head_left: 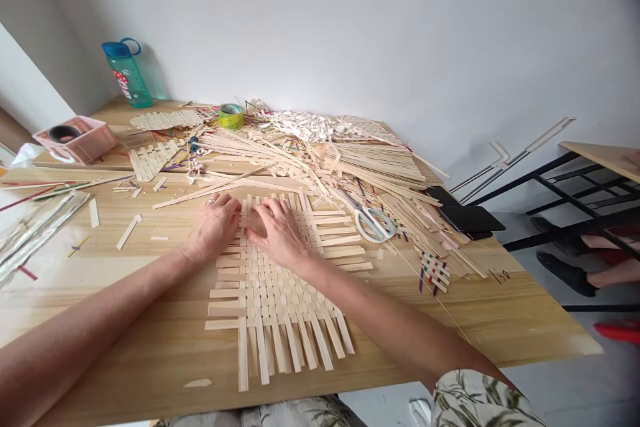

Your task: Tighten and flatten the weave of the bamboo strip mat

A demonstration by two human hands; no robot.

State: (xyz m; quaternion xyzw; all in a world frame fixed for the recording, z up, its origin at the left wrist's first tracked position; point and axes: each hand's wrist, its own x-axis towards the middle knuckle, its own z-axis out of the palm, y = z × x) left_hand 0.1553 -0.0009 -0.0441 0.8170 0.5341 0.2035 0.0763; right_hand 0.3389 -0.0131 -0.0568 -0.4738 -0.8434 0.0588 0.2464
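Note:
A woven mat of pale flat wooden strips (280, 287) lies on the table in front of me, loose strip ends sticking out along its sides and near edge. At its upper left edge, my left hand (215, 223) has its fingers curled together on the strips; the fingertips are partly hidden. My right hand (280, 230) rests on top of the weave just beside it, thumb and fingers apart and bent down onto the strips. To the right of the mat lie scissors with pale handles (374, 223).
Behind the mat spreads a heap of loose strips (370, 163). A roll of yellow tape (231, 117), a pink crate (75, 140) and a teal bottle (130, 77) stand further back. A black flat object (470, 219) lies at the right edge. Another person's foot (567, 273) shows beyond.

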